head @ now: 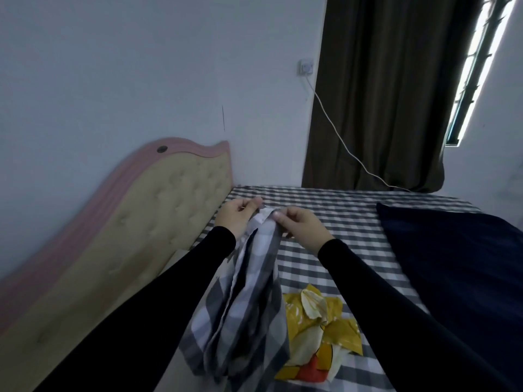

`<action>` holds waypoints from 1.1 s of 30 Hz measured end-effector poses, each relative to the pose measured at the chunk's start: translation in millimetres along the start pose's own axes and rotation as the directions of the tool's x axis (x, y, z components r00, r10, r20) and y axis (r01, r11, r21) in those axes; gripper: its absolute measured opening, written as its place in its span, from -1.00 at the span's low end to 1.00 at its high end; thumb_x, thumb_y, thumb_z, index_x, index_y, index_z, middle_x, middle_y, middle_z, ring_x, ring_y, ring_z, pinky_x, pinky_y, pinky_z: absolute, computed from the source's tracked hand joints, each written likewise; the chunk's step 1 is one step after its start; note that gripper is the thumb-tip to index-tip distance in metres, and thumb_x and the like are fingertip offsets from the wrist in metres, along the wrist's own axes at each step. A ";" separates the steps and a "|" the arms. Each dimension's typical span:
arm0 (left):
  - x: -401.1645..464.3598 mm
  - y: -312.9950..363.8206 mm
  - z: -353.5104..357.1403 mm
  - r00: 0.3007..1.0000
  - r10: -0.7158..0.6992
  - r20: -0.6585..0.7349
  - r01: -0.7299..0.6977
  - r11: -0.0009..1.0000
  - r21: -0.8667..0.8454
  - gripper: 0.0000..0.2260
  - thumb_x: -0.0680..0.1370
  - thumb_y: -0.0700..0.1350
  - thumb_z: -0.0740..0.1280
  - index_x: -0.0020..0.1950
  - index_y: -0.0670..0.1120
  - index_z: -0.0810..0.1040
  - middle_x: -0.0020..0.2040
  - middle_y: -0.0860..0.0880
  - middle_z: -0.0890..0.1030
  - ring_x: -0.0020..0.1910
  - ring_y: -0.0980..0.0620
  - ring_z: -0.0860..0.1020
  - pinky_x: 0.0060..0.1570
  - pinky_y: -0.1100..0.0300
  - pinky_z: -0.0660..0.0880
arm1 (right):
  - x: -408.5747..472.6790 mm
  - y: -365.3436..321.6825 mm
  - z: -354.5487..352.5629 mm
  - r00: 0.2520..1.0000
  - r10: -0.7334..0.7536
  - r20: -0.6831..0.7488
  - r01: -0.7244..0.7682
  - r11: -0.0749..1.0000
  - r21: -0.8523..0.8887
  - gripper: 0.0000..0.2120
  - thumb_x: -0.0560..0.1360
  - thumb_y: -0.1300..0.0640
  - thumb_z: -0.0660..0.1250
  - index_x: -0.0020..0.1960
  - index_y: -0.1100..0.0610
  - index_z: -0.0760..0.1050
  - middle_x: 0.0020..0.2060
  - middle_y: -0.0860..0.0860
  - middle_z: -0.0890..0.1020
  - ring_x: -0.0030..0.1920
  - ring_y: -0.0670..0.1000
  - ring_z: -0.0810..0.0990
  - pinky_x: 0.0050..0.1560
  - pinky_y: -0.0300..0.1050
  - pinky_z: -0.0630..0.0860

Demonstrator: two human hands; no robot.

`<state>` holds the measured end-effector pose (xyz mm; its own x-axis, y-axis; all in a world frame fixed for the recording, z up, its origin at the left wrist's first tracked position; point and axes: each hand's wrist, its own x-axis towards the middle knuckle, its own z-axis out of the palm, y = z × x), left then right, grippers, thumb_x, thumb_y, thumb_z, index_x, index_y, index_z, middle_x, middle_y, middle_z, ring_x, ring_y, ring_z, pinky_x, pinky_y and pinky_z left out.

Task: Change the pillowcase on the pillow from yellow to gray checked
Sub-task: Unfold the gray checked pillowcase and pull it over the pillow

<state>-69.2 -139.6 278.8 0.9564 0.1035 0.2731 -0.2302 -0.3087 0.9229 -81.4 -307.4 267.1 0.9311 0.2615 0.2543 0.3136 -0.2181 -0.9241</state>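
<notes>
The gray checked pillowcase point(249, 312) hangs bunched in folds in front of me, above the bed. My left hand point(236, 219) pinches its top edge on the left. My right hand point(301, 227) pinches the same edge on the right, close beside the left hand. The yellow pillowcase point(319, 332), with red and white patches, lies crumpled on the bed below and right of the hanging cloth. The pillow itself is hidden from view.
The bed carries a gray checked sheet point(339, 222). A dark blue blanket point(458, 264) covers its right side. A padded beige headboard with pink trim point(158, 222) stands on the left. A white cable point(348, 148) runs from a wall socket past brown curtains point(385, 94).
</notes>
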 end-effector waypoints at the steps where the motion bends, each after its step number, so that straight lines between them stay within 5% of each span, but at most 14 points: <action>1: 1.3 0.4 -2.0 1.000 0.005 -0.003 -0.005 1.000 0.025 -0.73 0.55 0.07 0.31 -0.22 -0.06 0.62 -0.41 0.11 0.55 -0.43 0.17 0.45 -0.40 0.33 0.36 | 3.2 -4.2 0.6 1.000 0.012 0.020 -0.013 0.998 0.061 -0.79 0.59 0.09 0.26 -0.21 0.08 0.52 -0.33 -0.04 0.58 -0.30 -0.09 0.53 -0.20 -0.17 0.48; 5: 8.2 0.2 -15.9 0.999 -0.001 -0.032 0.002 1.000 0.018 -0.68 0.56 0.07 0.30 -0.22 -0.14 0.61 -0.46 0.10 0.54 -0.49 0.21 0.42 -0.39 0.31 0.36 | 16.4 -16.3 -2.7 0.997 0.036 -0.070 -0.014 0.957 0.290 -0.76 0.62 0.16 0.19 -0.18 0.14 0.53 -0.38 -0.05 0.62 -0.37 -0.13 0.55 -0.30 -0.29 0.50; 9: 9.8 0.3 -16.5 0.996 0.080 -0.040 -0.080 0.997 0.011 -0.73 0.55 0.05 0.33 -0.10 -0.16 0.60 -0.28 0.01 0.56 -0.38 0.12 0.43 -0.23 0.18 0.38 | 23.7 -18.7 -11.5 0.987 -0.031 -0.157 0.056 0.986 0.155 -0.78 0.60 0.17 0.23 -0.18 0.19 0.55 -0.34 0.01 0.57 -0.35 -0.15 0.52 -0.22 -0.27 0.47; 13: -0.2 15.1 1.6 0.971 0.155 0.180 -0.138 0.985 -0.107 -0.73 0.53 0.14 0.29 0.06 -0.01 0.59 -0.02 0.04 0.66 -0.03 0.11 0.61 0.01 0.26 0.52 | 23.2 -26.4 -7.0 0.991 -0.069 -0.113 0.087 0.983 0.162 -0.78 0.58 0.14 0.27 -0.09 0.28 0.59 -0.28 0.06 0.62 -0.26 -0.09 0.57 -0.14 -0.24 0.53; 18: -2.4 18.6 11.5 0.937 0.133 0.322 -0.123 0.991 -0.053 -0.39 0.42 0.29 0.29 -0.14 -0.32 0.53 -0.29 -0.10 0.57 -0.30 0.04 0.52 -0.21 0.16 0.43 | 15.1 -18.9 -11.5 0.993 -0.047 -0.113 0.077 0.957 0.278 -0.77 0.58 0.13 0.26 -0.18 0.20 0.59 -0.30 0.03 0.66 -0.26 -0.07 0.61 -0.14 -0.21 0.54; 21: -1.0 19.4 14.3 0.957 0.145 0.251 -0.122 0.987 -0.103 -0.53 0.51 0.15 0.32 -0.23 -0.29 0.53 -0.34 -0.07 0.53 -0.32 0.07 0.47 -0.22 0.18 0.41 | 1.1 -5.1 -16.1 0.999 -0.022 0.026 0.012 0.939 0.342 -0.87 0.56 0.14 0.28 -0.11 0.17 0.55 -0.23 0.02 0.68 -0.20 -0.04 0.64 -0.11 -0.19 0.57; 25: 8.5 24.0 10.2 0.991 0.123 0.052 -0.121 0.992 -0.047 -0.67 0.58 0.06 0.27 -0.35 -0.03 0.50 -0.43 0.08 0.47 -0.42 0.20 0.40 -0.27 0.24 0.38 | -17.5 24.1 -14.2 0.932 0.257 0.254 -0.248 0.966 -0.071 -0.69 0.38 -0.04 0.50 0.06 0.06 0.61 -0.07 0.00 0.71 -0.04 0.01 0.69 0.05 -0.07 0.60; 28: 17.6 18.7 -3.8 0.997 0.069 -0.024 -0.070 0.997 -0.012 -0.71 0.60 0.08 0.24 -0.25 -0.01 0.58 -0.40 0.13 0.54 -0.40 0.23 0.46 -0.31 0.34 0.39 | -21.6 48.6 -14.8 0.919 0.368 0.143 -0.355 0.929 -0.109 -0.55 0.30 -0.18 0.51 0.07 0.07 0.62 -0.08 0.02 0.72 -0.08 0.03 0.70 0.02 -0.02 0.62; 33: 21.9 -2.1 -24.8 0.973 -0.019 -0.228 0.017 1.000 -0.014 -0.66 0.61 0.09 0.18 -0.16 -0.11 0.57 -0.31 -0.01 0.55 -0.25 0.03 0.48 -0.20 0.19 0.38 | -20.2 54.4 -20.7 0.941 0.336 0.043 -0.338 0.937 0.083 -0.67 0.41 0.01 0.48 0.10 0.17 0.62 -0.12 0.06 0.72 -0.13 0.02 0.70 -0.15 -0.17 0.60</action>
<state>-52.3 -113.2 289.6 0.8944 0.3224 0.3099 -0.2168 -0.2936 0.9310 -79.3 -344.0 217.5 0.9735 0.2132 -0.0832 -0.0365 -0.2145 -0.9760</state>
